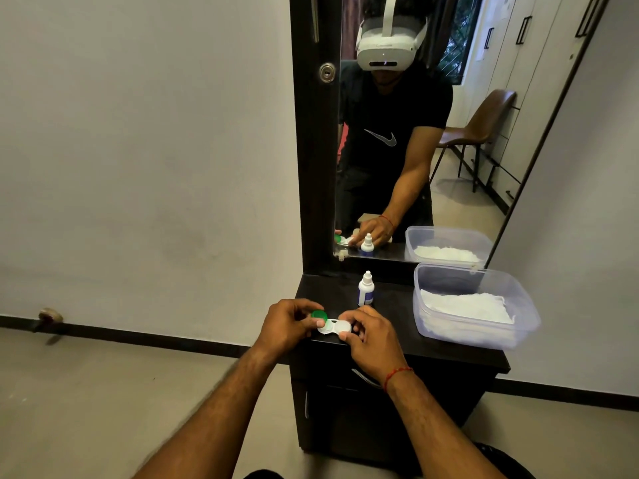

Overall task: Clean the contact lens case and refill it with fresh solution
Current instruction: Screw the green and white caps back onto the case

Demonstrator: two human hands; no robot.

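Observation:
A white contact lens case (335, 327) is held just above the front left corner of a dark dresser top (390, 305). My left hand (288, 324) pinches the green cap (318, 315), tilted up over the case's left well. My right hand (371, 340) grips the right end of the case, where a white cap (344, 327) sits on the other well. A small white solution bottle (366, 289) with a white cap stands upright just behind my hands.
A clear plastic tub (473, 335) holding white tissues sits on the right of the dresser top. A tall mirror (415, 133) rises behind it and reflects a person, a chair and wardrobes. Bare wall and floor lie to the left.

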